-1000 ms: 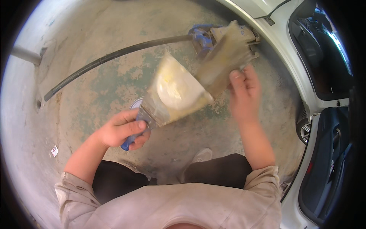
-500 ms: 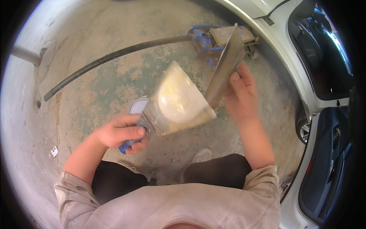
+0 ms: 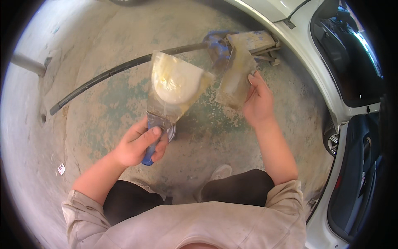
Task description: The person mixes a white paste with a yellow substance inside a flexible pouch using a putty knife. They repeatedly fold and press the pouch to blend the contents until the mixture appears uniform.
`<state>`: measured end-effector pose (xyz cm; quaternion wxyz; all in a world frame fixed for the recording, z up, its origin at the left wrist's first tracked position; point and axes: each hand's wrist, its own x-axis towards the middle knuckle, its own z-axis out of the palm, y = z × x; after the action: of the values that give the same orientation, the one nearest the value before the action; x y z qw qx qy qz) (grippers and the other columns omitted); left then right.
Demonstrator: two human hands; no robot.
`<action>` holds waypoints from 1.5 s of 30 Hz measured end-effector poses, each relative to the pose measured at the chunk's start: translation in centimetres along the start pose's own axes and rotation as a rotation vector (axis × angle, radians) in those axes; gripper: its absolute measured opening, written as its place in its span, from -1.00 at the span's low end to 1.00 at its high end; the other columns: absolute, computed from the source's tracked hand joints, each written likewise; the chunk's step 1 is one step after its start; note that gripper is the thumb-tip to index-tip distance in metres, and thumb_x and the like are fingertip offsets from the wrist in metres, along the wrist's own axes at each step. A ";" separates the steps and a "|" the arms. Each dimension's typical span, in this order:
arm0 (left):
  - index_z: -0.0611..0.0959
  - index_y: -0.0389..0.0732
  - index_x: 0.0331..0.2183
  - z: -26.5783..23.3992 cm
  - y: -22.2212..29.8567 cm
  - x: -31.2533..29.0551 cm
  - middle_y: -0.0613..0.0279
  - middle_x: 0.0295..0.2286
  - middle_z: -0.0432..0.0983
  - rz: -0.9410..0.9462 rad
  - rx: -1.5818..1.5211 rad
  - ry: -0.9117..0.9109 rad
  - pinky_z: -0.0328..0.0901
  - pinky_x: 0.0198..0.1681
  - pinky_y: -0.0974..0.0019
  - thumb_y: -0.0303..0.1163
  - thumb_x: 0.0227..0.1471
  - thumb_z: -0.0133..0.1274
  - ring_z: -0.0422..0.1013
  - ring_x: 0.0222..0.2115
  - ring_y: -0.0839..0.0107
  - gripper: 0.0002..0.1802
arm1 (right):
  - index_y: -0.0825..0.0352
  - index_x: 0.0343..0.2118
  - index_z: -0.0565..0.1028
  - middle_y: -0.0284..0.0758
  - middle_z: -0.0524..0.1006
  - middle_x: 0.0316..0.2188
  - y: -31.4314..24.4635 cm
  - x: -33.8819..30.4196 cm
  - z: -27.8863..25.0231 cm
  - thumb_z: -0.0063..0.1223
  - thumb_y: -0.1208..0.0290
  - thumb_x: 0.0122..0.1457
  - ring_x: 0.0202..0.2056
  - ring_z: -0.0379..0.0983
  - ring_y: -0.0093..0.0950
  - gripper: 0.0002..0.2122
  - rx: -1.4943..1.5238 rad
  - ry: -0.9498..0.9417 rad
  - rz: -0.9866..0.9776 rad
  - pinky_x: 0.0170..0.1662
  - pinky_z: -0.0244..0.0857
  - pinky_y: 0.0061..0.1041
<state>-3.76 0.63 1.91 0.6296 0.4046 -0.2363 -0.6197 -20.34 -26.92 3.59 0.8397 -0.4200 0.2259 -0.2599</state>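
My left hand [image 3: 139, 143] grips the blue handle of a wide putty knife [image 3: 184, 106], its blade tilted up and away from me. A rounded mound of cream-white putty [image 3: 173, 81] covers much of that blade, with yellowish streaks in it. To the right, my right hand [image 3: 260, 97] pinches the edge of a thin, flat, smeared spreader plate [image 3: 237, 79] between thumb and fingers. The two tools are apart by a small gap. Behind the putty knife, a round can or lid [image 3: 171, 132] on the floor shows only in part.
A blue floor jack [image 3: 219, 47] stands at the far right, its long black handle [image 3: 103, 74] reaching left across the worn concrete floor. A white car [image 3: 298, 39] lines the right side, with an opened door [image 3: 352, 166]. A small white card [image 3: 61, 168] lies at left.
The putty knife has swung up and left, away from the spreader. The spreader has turned to show its broad face, and my right hand has shifted slightly.
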 end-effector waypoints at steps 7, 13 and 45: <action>0.30 -0.14 -0.11 2.6 -1.2 1.2 0.25 -0.43 0.31 0.086 -0.097 0.243 0.25 -0.48 0.35 -0.32 0.30 -0.15 0.29 -0.55 0.45 -0.81 | 0.29 -0.06 0.53 -0.31 0.53 -0.06 -1.4 -3.5 5.4 0.09 0.52 0.11 -0.04 0.45 -0.40 -0.70 -1.114 -0.149 -0.575 -0.04 0.38 -0.44; 0.26 -0.25 0.02 3.7 -1.6 1.8 0.30 -0.49 0.32 0.155 0.096 0.280 0.24 -0.51 0.43 -0.42 0.30 -0.19 0.28 -0.59 0.54 -0.70 | 0.26 -0.11 0.60 -0.31 0.55 -0.12 1.7 -3.4 9.3 0.07 0.38 -0.11 -0.17 0.44 -0.37 -0.60 -1.666 -0.434 -1.182 -0.16 0.38 -0.39; 0.41 -0.26 -0.15 -3.0 1.0 -0.3 0.24 -0.57 0.32 -0.127 0.058 -0.138 0.16 -0.60 0.33 -0.34 0.22 -0.04 0.21 -0.66 0.48 -0.77 | 0.39 -0.34 0.58 -0.27 0.52 -0.51 -2.7 -0.7 5.8 0.15 0.51 0.12 -0.56 0.40 -0.38 -0.92 -1.315 -0.591 -0.582 -0.50 0.25 -0.47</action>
<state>-0.84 1.49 1.05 0.5593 0.3932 -0.2708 -0.6776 -18.10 -24.44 9.06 0.3413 -0.9261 -0.0188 -0.1596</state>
